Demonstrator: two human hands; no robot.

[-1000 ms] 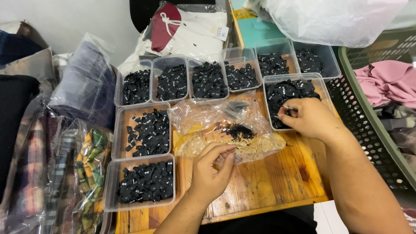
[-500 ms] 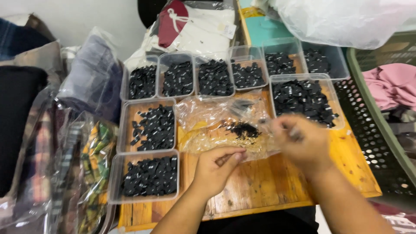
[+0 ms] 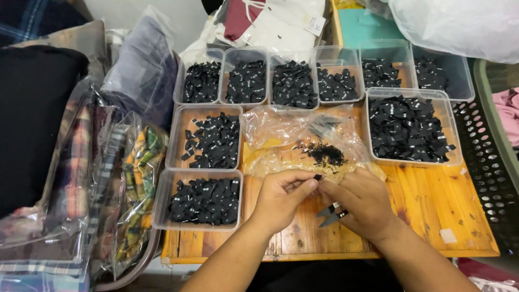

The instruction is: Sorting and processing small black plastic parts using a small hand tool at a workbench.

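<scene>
Wooden bench [image 3: 432,205], slatted top, crowded with sorting stock.

Item 1: my left hand [image 3: 281,197], low centre, fingers curled; its grip pinches one end of a small black tag [image 3: 318,177].

Item 2: my right hand [image 3: 362,203], touching the left at the fingertips; thumb and forefinger meet on the same tag, so both grips are clenched on it. Small black snips [image 3: 332,212] are tucked under the right palm, points showing towards the left.

Item 3: crumpled clear bag [image 3: 281,132], just beyond the hands, with a little heap of black scraps [image 3: 324,154] lying on it.

Item 4: clear tubs of folded black labels. Six in a back row [image 3: 294,81]; one large tub [image 3: 413,127] to the right of the bag; two stacked down the left, the upper [image 3: 208,138] and the lower [image 3: 200,199], the lower just beside my left wrist.

Item 5: bagged checked cloth [image 3: 130,178], left of the bench.

Item 6: dark perforated basket [image 3: 489,162], against the right edge.

Item 7: white plastic sack [image 3: 465,24], far right corner; folded white and red garments [image 3: 259,19] behind the tubs.
</scene>
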